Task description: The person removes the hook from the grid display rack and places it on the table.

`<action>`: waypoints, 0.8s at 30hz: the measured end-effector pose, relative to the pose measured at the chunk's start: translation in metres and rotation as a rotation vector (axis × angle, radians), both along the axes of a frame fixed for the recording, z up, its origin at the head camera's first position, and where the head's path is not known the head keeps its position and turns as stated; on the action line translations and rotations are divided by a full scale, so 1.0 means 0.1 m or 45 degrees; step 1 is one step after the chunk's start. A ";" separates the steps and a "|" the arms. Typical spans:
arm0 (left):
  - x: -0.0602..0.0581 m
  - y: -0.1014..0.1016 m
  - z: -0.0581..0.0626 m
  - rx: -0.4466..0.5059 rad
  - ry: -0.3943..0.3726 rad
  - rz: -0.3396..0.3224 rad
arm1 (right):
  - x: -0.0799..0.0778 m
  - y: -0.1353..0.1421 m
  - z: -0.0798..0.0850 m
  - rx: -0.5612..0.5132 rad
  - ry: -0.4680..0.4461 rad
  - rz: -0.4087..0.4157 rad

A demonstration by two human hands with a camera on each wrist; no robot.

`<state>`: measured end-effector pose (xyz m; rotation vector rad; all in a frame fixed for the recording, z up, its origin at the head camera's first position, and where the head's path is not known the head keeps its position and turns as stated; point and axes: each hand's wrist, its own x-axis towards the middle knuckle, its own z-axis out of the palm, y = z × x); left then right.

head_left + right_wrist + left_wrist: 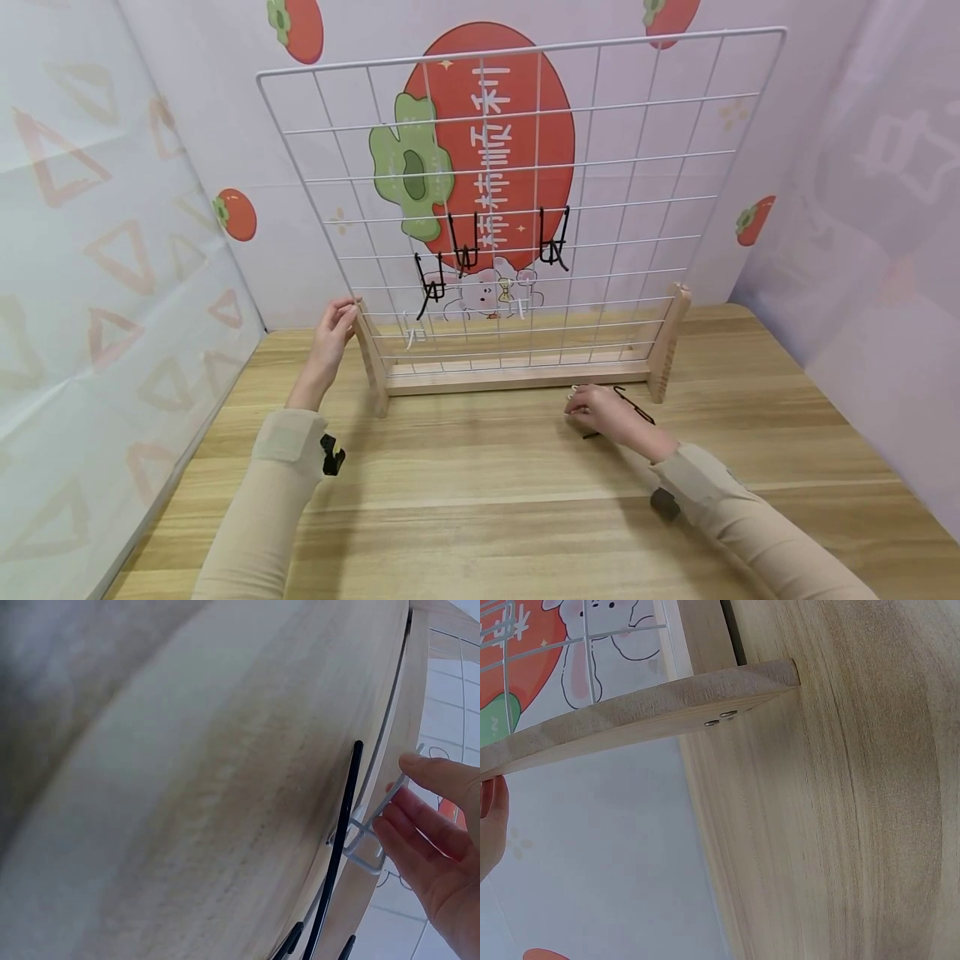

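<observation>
A white wire grid panel (615,158) stands in a wooden base with two upright side posts. My left hand (333,327) is at the top of the left wooden post (630,712), its fingers bent over the upper end; only part of that hand shows in the left wrist view. Low by the base, my right hand (603,412) pinches a white wire hook (388,796) between thumb and fingers. A black hook (341,825) lies on the table beside it, partly covered by the hand in the head view.
Three black hooks hang on the grid, one of them a black hook (553,242) right of centre. White hooks, such as the white hook (414,333) at lower left, hang there too. The wooden table (465,500) extends in front; a printed backdrop (240,108) rises behind.
</observation>
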<state>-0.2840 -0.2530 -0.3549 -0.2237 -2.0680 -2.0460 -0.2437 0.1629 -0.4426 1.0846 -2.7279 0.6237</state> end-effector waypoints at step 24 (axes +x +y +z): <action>-0.01 -0.01 -0.01 0.007 0.011 0.011 | 0.08 -0.03 0.14 -0.178 -0.002 0.049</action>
